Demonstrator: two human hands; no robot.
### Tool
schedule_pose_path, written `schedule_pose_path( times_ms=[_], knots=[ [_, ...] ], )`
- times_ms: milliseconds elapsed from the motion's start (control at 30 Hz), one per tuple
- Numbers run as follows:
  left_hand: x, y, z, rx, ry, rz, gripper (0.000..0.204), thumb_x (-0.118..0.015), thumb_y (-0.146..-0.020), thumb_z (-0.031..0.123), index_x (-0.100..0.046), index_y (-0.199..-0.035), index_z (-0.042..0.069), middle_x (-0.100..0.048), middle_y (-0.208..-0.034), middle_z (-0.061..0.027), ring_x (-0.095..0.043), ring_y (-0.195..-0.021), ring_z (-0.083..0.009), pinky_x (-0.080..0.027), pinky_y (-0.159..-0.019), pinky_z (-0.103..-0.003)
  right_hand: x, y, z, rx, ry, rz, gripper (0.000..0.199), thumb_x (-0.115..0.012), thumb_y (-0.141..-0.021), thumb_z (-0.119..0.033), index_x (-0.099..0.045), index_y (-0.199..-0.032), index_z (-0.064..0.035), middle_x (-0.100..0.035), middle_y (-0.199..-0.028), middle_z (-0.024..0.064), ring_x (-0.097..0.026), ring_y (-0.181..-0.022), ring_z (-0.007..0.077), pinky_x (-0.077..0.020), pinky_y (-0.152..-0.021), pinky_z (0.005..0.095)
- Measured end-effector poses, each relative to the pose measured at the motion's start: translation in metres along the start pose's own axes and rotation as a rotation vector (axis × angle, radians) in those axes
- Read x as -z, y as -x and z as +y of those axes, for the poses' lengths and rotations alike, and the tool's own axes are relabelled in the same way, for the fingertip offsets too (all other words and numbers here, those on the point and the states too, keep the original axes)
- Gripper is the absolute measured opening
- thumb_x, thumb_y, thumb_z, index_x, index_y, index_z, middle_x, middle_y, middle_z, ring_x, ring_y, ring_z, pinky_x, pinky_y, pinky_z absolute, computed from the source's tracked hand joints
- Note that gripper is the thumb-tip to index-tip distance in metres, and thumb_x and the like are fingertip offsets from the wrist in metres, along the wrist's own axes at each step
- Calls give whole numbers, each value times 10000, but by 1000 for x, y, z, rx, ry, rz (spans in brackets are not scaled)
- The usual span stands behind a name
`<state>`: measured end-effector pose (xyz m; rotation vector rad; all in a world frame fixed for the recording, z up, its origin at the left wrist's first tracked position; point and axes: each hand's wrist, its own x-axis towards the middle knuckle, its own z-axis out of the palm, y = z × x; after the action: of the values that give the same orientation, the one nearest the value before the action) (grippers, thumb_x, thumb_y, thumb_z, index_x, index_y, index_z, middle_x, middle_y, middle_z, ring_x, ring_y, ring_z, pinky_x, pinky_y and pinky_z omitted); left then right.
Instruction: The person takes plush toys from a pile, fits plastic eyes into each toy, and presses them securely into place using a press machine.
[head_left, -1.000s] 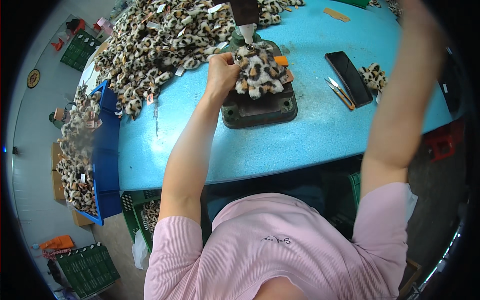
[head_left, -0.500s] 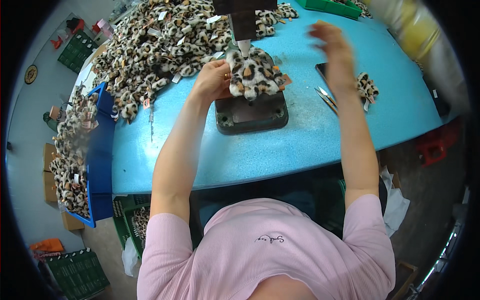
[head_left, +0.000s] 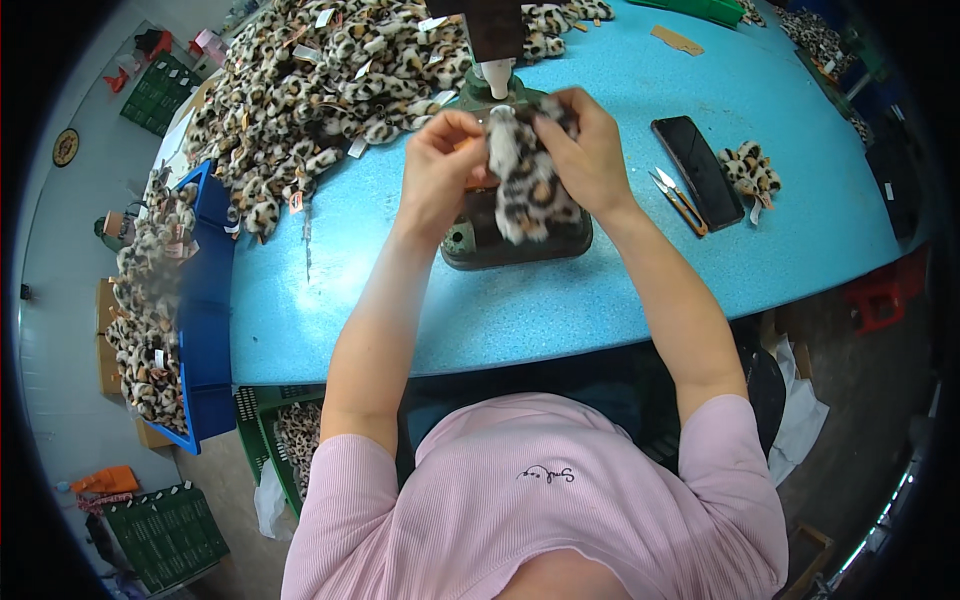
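A leopard-print plush piece (head_left: 535, 195) with cream fur and dark spots hangs between my hands, in front of a dark green press machine (head_left: 480, 85). My right hand (head_left: 592, 150) is closed on its upper right side, thumb over the fur. My left hand (head_left: 438, 165) pinches at its left edge, where a bit of orange shows by the fingertips; what exactly they grip is partly hidden. Above the piece points the machine's white nozzle-like tip (head_left: 497, 80). The dark base (head_left: 515, 248) lies below, mostly covered by the plush.
A big heap of leopard-print plush pieces (head_left: 290, 100) covers the table's far left. A blue crate (head_left: 207, 300) of more stands left. To the right lie thread snips (head_left: 683, 205), a black phone (head_left: 700, 170), and another plush piece (head_left: 750, 170). A brown scrap (head_left: 677, 40) lies farther back.
My right hand has come back left from over the table and taken hold of the plush piece. The piece has turned from lying spread under the tip to hanging folded. A blurred yellow shape has left the far right.
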<state>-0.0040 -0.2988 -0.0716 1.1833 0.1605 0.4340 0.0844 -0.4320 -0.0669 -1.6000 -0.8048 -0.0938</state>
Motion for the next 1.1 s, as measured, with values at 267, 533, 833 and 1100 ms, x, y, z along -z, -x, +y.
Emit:
schedule_pose_path(
  times_ms=[267,533,833,1100],
  knots=[
    [21,-42,-14,125,-105,2,104,-555,-697,-39,-510,-717,53,-518,-598,9,-468,-459,-57,-369,-390,-169,-15,-41,31,-72,269,-91,271,-498,-791,-250,-527,-805,19,-571,-693,101,-535,-644,193,-415,-619,304],
    [18,-45,-14,122,-364,5,104,-532,-716,-23,-481,-754,60,-538,-616,8,-486,-486,-57,-405,-408,-175,4,-40,30,-201,-302,-294,191,-562,-812,-191,-611,-862,-13,-596,-753,1,-519,-667,54,-429,-597,201],
    [16,-43,-10,199,-325,5,132,-507,-722,-37,-461,-812,48,-548,-656,-12,-513,-509,-75,-436,-422,-185,-5,-80,34,-274,-344,-779,156,-569,-780,-173,-587,-842,-32,-584,-755,5,-539,-649,42,-439,-573,173],
    [21,-44,-11,179,-385,-30,135,-500,-762,-49,-452,-868,20,-578,-772,-62,-591,-628,-133,-524,-512,-251,-4,-73,35,-324,-396,-806,146,-516,-809,-183,-544,-791,-41,-556,-737,-10,-516,-643,31,-432,-573,176]
  ],
)
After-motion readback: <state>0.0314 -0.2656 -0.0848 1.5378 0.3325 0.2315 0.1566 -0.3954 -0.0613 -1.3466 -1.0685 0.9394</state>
